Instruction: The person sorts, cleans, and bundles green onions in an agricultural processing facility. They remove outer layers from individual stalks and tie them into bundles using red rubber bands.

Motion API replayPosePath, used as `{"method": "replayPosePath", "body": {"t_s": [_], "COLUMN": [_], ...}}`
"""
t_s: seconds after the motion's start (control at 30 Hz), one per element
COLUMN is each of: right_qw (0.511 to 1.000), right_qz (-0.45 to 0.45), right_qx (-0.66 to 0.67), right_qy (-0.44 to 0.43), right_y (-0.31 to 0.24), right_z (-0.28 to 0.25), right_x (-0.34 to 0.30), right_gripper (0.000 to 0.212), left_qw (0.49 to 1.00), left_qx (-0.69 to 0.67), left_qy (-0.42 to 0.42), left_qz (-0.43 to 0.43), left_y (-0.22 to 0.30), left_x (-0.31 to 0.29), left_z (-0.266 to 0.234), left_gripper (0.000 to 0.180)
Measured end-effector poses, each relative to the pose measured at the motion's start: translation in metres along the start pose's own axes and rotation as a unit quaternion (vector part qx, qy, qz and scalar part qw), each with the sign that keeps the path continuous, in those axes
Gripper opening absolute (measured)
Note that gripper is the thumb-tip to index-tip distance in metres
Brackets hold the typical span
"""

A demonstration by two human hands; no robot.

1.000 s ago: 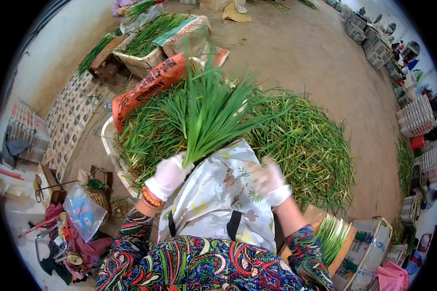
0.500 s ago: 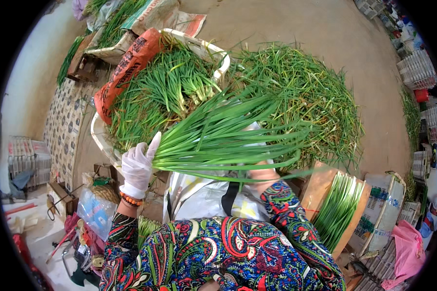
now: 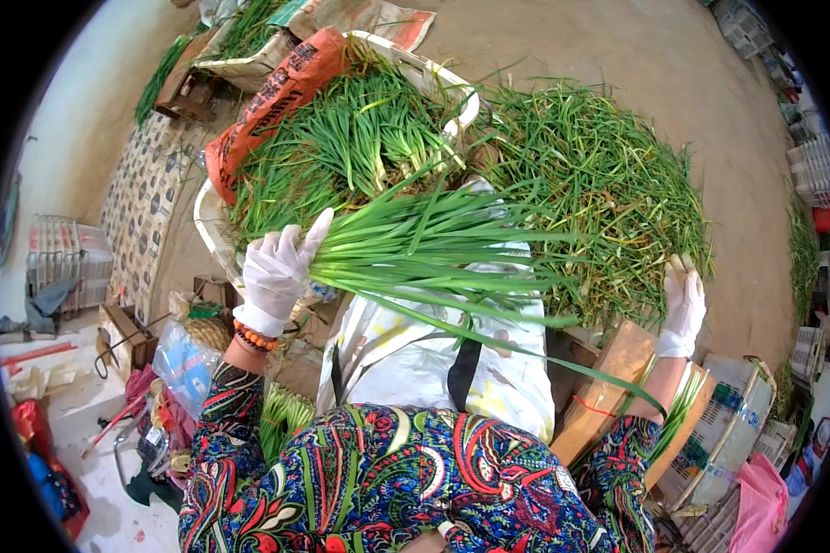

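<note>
In a thin white glove, my left hand [image 3: 278,273] is closed round the pale stem ends of a bunch of garlic chives [image 3: 433,241]. Its long green leaves fan out rightward over my white apron [image 3: 415,355]. One long leaf hangs lower and reaches my right forearm. My right hand [image 3: 684,302], gloved too, is off the bunch, at the right edge of the heap of loose leaves [image 3: 609,198]. Its fingers are stretched out with nothing visible in them. Below that hand, my forearm partly covers a wooden holder [image 3: 609,373] with more chives in it.
Ahead, a white basket [image 3: 470,106] holds untrimmed chives and an orange sack [image 3: 272,111]. A bundle of stems [image 3: 284,419] stands by my left elbow. Plastic bags [image 3: 183,364] and tools lie at left. At right are a white crate [image 3: 724,433] and a pink bag [image 3: 759,502].
My right hand has come out from beneath the leaves and moved right, beside the loose heap. My left hand still grips the bunch, and the view has shifted slightly.
</note>
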State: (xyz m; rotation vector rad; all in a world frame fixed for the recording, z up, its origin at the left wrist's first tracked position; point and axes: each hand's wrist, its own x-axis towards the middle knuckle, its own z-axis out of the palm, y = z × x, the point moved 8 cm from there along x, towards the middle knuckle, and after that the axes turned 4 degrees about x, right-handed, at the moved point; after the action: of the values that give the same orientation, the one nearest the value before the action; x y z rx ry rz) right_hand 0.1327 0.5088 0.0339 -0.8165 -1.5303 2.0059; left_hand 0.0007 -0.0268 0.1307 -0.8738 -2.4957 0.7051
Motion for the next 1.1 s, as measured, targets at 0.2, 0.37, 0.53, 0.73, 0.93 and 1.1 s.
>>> {"method": "replayPosePath", "body": {"t_s": [0.2, 0.37, 0.53, 0.73, 0.93, 1.1], "right_qw": [0.822, 0.686, 0.685, 0.682, 0.705, 0.754], "right_qz": [-0.326, -0.458, -0.42, -0.593, -0.515, -0.336], "right_qx": [-0.326, -0.34, -0.346, -0.322, -0.188, -0.1], "right_qy": [-0.335, -0.451, -0.485, -0.282, -0.45, -0.555], "right_y": [-0.038, -0.018, 0.023, -0.004, -0.034, -0.001], "right_z": [0.235, 0.347, 0.38, 0.346, 0.32, 0.329], "right_x": [-0.123, -0.216, -0.269, -0.234, -0.202, -0.193], "right_gripper": [0.034, 0.076, 0.051, 0.054, 0.065, 0.067], "left_qw": [1.0, 0.997, 0.868, 0.694, 0.468, 0.662], "left_qx": [0.015, 0.007, -0.471, -0.553, -0.651, -0.633], "left_qy": [-0.001, 0.065, -0.116, -0.46, -0.577, -0.394], "left_qz": [0.024, 0.05, 0.101, -0.033, -0.16, -0.069], "left_y": [0.001, 0.002, 0.032, 0.04, 0.038, -0.008], "left_x": [0.009, 0.021, 0.011, 0.018, 0.013, 0.013], "left_z": [0.0, -0.013, 0.016, -0.006, -0.063, -0.088], "left_gripper": [0.066, 0.061, 0.041, 0.029, 0.028, 0.046]}}
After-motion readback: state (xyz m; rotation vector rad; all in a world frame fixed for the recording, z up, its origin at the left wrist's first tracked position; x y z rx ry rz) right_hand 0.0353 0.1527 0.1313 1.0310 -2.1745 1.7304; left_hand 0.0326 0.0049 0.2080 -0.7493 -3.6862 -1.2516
